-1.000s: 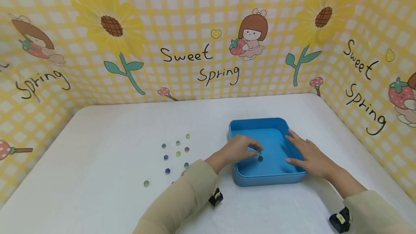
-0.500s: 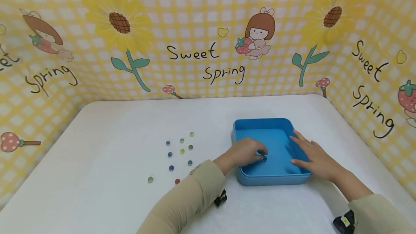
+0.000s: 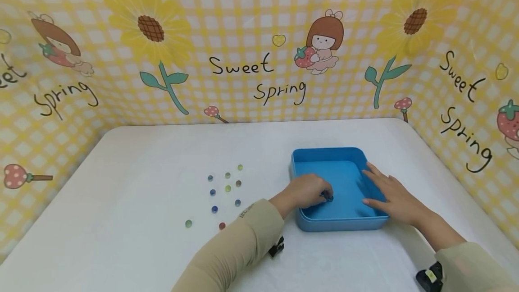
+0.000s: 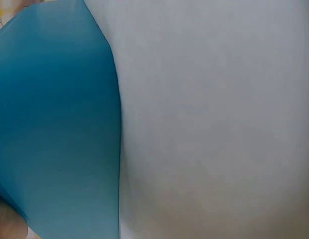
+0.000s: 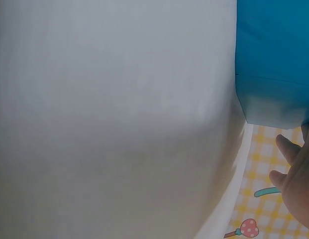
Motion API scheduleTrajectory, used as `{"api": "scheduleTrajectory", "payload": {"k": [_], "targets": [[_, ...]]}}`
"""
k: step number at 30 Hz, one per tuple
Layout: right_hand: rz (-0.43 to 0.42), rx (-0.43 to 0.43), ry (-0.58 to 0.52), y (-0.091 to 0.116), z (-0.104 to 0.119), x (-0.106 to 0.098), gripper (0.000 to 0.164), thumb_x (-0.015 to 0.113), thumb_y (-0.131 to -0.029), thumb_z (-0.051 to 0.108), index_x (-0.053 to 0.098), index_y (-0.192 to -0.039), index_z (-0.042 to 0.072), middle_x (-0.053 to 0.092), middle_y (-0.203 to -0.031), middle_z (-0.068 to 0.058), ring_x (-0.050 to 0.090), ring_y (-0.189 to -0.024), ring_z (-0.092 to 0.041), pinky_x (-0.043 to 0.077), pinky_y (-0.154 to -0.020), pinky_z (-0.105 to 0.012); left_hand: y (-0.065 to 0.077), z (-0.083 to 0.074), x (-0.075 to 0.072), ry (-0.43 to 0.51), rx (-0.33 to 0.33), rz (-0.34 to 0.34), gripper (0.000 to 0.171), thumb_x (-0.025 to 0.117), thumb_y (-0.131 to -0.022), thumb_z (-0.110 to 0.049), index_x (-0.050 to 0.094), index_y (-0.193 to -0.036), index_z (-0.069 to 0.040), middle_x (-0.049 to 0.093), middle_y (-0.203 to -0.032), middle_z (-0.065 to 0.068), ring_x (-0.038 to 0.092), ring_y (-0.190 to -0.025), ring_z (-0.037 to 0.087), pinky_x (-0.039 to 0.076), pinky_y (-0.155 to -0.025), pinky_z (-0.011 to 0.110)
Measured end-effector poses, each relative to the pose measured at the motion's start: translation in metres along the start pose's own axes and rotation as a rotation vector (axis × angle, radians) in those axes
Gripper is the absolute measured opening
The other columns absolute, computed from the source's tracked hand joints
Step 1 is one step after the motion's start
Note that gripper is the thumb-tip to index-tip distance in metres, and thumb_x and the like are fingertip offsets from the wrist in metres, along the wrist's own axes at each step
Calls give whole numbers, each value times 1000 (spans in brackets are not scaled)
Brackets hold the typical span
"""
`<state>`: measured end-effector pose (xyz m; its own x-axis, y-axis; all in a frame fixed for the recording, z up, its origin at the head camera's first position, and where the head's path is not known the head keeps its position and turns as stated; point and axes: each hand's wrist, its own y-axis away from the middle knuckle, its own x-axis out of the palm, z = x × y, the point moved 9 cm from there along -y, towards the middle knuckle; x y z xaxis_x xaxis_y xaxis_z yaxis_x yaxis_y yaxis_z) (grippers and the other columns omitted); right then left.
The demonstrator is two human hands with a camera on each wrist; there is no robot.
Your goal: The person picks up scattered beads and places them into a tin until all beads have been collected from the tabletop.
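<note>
My left hand reaches over the left side of a shallow blue tray, fingers curled down towards its floor. Between the fingertips shows a small dark marble, partly covered by the fingers. My right hand lies on the tray's right rim with fingers spread and fairly straight. A bit of the left hand appears at the lower left of the left wrist view, next to the tray wall. In the right wrist view, right-hand fingers stand by the tray's blue side.
Several glass marbles lie scattered on the white table left of the tray, among them a green marble, a red marble and a blue marble. A yellow checked cloth walls the table's back and sides.
My left fingers have curled further around the dark marble, which hung visibly below them earlier. The head view has shifted slightly. My right hand keeps its place on the rim.
</note>
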<state>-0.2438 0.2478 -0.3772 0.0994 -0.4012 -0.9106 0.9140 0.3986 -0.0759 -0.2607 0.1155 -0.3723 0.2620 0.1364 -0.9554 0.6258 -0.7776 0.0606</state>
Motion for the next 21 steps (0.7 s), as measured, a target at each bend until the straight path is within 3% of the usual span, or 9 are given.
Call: {"api": "scheduleTrajectory", "payload": {"k": [13,21], "targets": [[2,3,2,0,1,-1,70,54,-83,36,23,-134,-1,9,-141,-17,14,-124,-40,7,-95,-59,-2,-1,4,-40,4,19,18,59,-82,-16,65,-99,-19,61,-95,-11,52,-90,3,41,-79,17],[-1,1,-7,0,0,1,70,54,-83,36,23,-134,-1,9,-142,-16,13,-124,-40,6,-95,-59,-1,3,-1,70,7,-20,17,56,-84,-18,64,-99,-18,60,-95,-11,52,-89,1,41,-78,15]]}}
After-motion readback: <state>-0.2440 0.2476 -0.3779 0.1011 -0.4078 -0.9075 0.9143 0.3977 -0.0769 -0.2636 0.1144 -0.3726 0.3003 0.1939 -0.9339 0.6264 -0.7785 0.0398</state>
